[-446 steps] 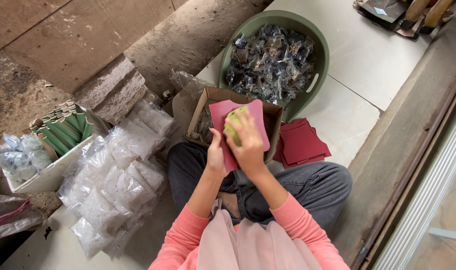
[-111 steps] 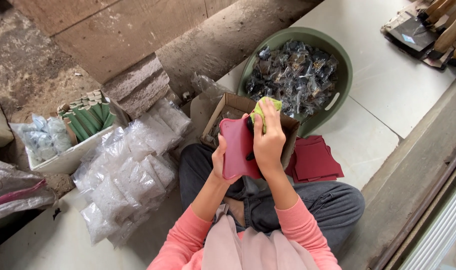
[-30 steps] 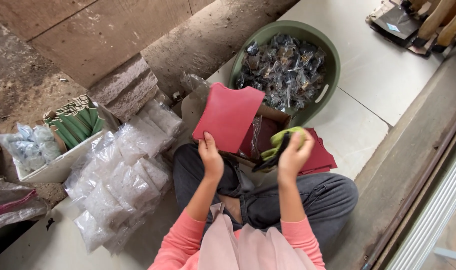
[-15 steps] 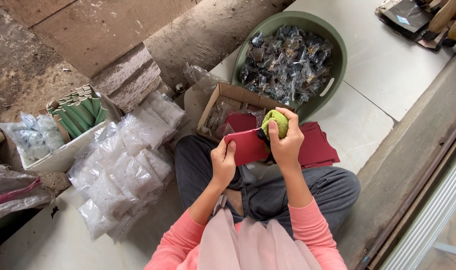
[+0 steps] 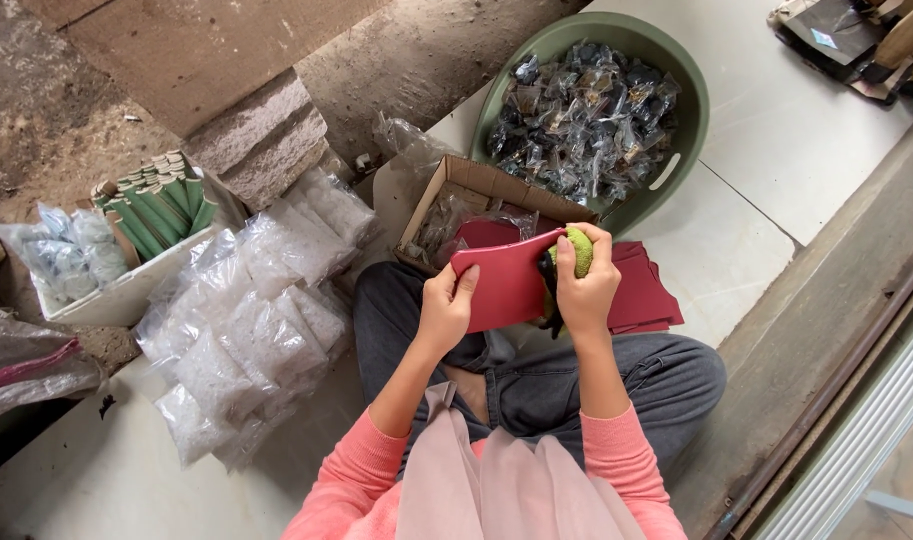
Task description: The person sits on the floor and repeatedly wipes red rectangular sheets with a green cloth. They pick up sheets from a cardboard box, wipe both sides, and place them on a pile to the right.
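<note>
Head view, reading left to right: at nine o'clock I see a white tray [image 5: 126,295] of green rolls [image 5: 156,205], then a heap of clear bags [image 5: 256,320]. Near centre, my left hand [image 5: 446,310] grips the lower edge of a red pouch [image 5: 506,285]. My right hand [image 5: 586,290] clasps its right end together with a green object [image 5: 579,252], possibly cloth. Behind, at twelve o'clock, sits a cardboard box [image 5: 476,185]; at one o'clock, a green basin [image 5: 666,70] of packets.
</note>
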